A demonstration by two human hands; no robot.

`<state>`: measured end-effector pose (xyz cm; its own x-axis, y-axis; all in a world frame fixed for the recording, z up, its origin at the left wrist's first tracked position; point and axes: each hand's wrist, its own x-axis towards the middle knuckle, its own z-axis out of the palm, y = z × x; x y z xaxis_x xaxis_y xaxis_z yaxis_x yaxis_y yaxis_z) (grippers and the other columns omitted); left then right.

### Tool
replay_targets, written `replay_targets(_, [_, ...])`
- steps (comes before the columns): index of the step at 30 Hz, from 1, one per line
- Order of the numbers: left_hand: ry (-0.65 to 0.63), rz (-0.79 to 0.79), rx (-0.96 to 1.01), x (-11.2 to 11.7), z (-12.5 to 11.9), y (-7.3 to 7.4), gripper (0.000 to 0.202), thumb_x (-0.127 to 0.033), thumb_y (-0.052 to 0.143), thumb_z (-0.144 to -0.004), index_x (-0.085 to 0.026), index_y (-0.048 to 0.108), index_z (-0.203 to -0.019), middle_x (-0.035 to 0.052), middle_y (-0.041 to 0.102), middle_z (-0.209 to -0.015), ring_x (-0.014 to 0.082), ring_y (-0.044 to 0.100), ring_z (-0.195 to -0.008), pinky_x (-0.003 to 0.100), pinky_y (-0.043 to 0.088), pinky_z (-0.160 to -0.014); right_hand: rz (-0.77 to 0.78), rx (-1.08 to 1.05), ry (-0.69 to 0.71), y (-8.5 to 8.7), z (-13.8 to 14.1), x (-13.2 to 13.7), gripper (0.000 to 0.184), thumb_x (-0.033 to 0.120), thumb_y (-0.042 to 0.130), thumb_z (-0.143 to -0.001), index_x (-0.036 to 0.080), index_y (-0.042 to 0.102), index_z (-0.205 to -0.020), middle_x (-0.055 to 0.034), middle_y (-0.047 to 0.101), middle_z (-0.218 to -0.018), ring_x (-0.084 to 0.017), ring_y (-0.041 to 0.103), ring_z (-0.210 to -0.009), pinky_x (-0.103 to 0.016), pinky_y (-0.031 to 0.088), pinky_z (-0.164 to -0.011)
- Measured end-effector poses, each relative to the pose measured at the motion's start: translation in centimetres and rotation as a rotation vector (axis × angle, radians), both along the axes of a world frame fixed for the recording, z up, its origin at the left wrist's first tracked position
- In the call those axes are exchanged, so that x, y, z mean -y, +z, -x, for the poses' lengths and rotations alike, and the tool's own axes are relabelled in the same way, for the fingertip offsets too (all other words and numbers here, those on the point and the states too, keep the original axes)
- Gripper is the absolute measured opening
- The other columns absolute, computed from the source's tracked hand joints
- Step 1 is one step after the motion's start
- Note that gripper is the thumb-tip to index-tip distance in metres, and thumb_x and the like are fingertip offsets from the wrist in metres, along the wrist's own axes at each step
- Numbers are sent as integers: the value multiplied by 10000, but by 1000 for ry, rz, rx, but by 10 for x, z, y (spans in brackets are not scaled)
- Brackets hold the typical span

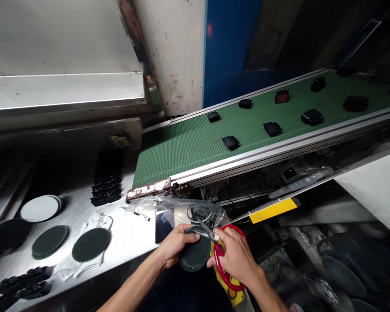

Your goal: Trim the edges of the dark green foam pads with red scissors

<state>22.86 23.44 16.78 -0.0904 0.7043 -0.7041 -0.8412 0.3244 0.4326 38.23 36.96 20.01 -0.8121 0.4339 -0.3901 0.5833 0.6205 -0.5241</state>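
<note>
A round dark green pad [195, 255] is pinched in my left hand [175, 246], thumb on top of its upper edge. My right hand [235, 251] is closed round a pair of scissors [221, 260] with red handles. Their blades reach left across the pad's upper edge, close to my left thumb; whether they cut into it I cannot tell. Behind the pad lies a clear plastic bag [182, 208] with a coil of dark cable [199, 214]. A yellow item [231, 294] shows beneath my right hand, partly hidden.
Several black plastic parts [230, 142] sit spaced along a green conveyor belt [178, 147]. On the metal table [130, 234] at left are round dark pads [91, 245], white discs [40, 209], a pen [141, 215], white gloves [97, 221] and rows of black parts [105, 190].
</note>
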Motion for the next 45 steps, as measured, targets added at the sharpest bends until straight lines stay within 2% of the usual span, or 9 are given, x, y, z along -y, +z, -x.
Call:
replay_targets(3, [-66, -30, -13, -1, 9, 3, 216, -221, 755, -651, -90, 711, -817, 127, 724, -757, 193, 656, -607, 252, 516, -586, 36, 14, -4, 2, 1, 0, 566, 611, 736, -636, 300, 630, -1097, -8, 627, -889, -219, 588, -866, -293, 438, -773])
replay_targets(8, [-124, -15, 4, -2, 15, 1, 162, -178, 757, -628, -91, 713, -758, 108, 724, -722, 180, 647, -581, 226, 504, -550, 17, 0, 21, 4, 2, 0, 718, 613, 753, -607, 283, 567, -1218, -34, 631, -1021, -242, 575, -998, -307, 412, -872])
replay_targets(13, [-132, -44, 49, -2, 18, 0, 199, -209, 767, -646, -74, 711, -780, 135, 720, -751, 192, 659, -618, 247, 527, -600, 1, 26, 34, 4, 4, -3, 414, 593, 726, -661, 273, 640, -909, 25, 615, -759, -178, 574, -746, -263, 392, -680])
replay_targets(20, [48, -49, 87, 2, 3, -1, 258, -229, 765, -660, -110, 692, -877, 138, 718, -826, 262, 688, -761, 304, 536, -681, 13, 54, 13, 1, 0, -2, 587, 625, 684, -679, 274, 608, -1144, -25, 650, -897, -234, 602, -883, -313, 439, -782])
replay_targets(24, [10, -13, 32, 0, 3, -3, 264, -183, 738, -644, -88, 695, -886, 142, 719, -789, 230, 673, -670, 271, 512, -602, 12, 45, 70, 5, 1, -1, 839, 650, 666, -672, 232, 455, -1368, -105, 570, -1166, -312, 499, -1144, -422, 368, -1013])
replay_targets(29, [-45, -54, 24, -2, 8, -1, 225, -152, 716, -640, -90, 693, -854, 116, 719, -784, 193, 657, -648, 244, 498, -607, 8, 72, 111, 10, 4, -1, 954, 694, 639, -660, 222, 357, -1440, -129, 526, -1188, -347, 452, -1162, -505, 350, -1029])
replay_targets(34, [-81, -46, 21, -2, 11, -2, 214, -172, 753, -624, -97, 689, -814, 85, 706, -731, 177, 645, -617, 232, 496, -586, 20, 45, 95, 7, 3, -1, 910, 696, 651, -659, 218, 430, -1401, -116, 563, -1124, -326, 492, -1118, -470, 382, -1012])
replay_targets(39, [-137, -57, 53, -4, 18, 3, 304, -199, 770, -629, -79, 711, -902, 128, 728, -793, 208, 673, -673, 264, 529, -636, 76, -10, 33, 1, -1, -1, 856, 650, 717, -634, 240, 494, -1351, -86, 606, -1122, -272, 550, -1086, -363, 424, -978])
replay_targets(45, [-182, -66, 6, -5, 22, 1, 330, -181, 790, -607, -97, 725, -920, 93, 735, -783, 170, 657, -648, 220, 510, -612, 12, 8, 77, 6, 2, -4, 873, 683, 689, -633, 258, 479, -1366, -97, 602, -1099, -299, 545, -1081, -408, 417, -970])
